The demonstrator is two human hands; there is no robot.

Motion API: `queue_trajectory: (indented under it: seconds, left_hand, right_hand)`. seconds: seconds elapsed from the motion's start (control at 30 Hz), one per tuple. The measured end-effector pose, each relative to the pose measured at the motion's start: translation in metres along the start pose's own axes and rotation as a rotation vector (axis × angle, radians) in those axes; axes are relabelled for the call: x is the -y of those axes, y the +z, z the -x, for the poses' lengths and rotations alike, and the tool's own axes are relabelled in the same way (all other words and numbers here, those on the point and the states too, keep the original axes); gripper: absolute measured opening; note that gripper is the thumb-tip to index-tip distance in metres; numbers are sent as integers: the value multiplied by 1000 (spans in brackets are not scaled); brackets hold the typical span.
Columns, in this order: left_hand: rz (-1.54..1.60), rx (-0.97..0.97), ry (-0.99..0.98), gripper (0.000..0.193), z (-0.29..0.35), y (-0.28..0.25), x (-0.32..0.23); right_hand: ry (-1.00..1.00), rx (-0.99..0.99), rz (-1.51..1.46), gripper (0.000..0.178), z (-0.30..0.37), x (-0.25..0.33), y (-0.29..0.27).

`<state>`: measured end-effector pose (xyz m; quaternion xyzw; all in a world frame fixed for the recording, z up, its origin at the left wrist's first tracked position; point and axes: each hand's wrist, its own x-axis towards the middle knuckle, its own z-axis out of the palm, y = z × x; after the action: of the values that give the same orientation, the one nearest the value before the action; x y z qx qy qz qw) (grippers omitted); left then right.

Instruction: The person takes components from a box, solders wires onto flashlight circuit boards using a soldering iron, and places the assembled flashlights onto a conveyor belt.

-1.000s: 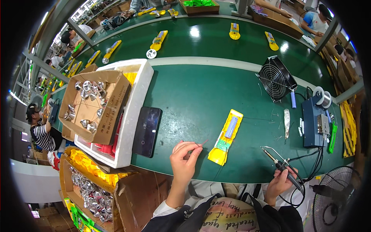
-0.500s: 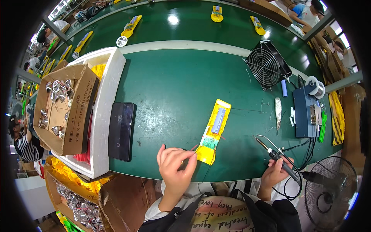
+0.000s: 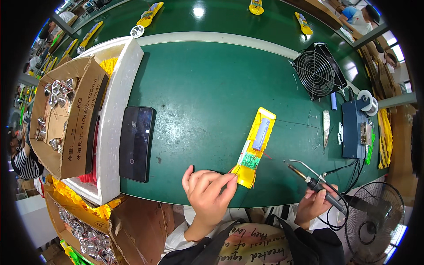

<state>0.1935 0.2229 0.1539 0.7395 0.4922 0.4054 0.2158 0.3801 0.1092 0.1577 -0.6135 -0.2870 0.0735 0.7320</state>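
A yellow plastic housing (image 3: pixel 267 115) lies tilted on the green bench in front of me, holding a purple cylindrical battery (image 3: pixel 261 134) and a small green circuit board (image 3: pixel 251 160). At its near left edge, my left hand (image 3: pixel 210 192) is closed in a pinch on a thin red wire (image 3: pixel 231 170); the fingertips hide most of it. My right hand (image 3: pixel 312 203) grips a soldering iron (image 3: pixel 319 186) with a curved metal feed tube beside its tip. The iron's tip points up and left, right of the housing and apart from it.
Left are a black phone (image 3: pixel 138 143), a white foam box (image 3: pixel 115 119) and a carton (image 3: pixel 80 145) of reflector cups. Right are a square black fan (image 3: pixel 319 73), a blue soldering station (image 3: pixel 353 132) and a solder spool (image 3: pixel 367 103). Yellow housings lie on the far belt.
The soldering iron has moved slightly left, closer to the housing. My left hand keeps its pinch by the housing's near end. The whole view has shifted a little.
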Motion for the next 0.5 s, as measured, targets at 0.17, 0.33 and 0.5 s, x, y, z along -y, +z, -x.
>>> queue_trajectory:
  seconds: [0.17,0.33,0.5]
  left_hand:
    - [-2,31,-35,12,-1,3,-5]
    - [-29,62,-34,14,0,7,-4]
    - [-69,42,-26,15,-2,8,-6]
  right_hand:
    - [89,24,-40,31,14,9,25]
    - [101,109,-21,33,23,4,32]
    - [52,219,4,30,23,6,39]
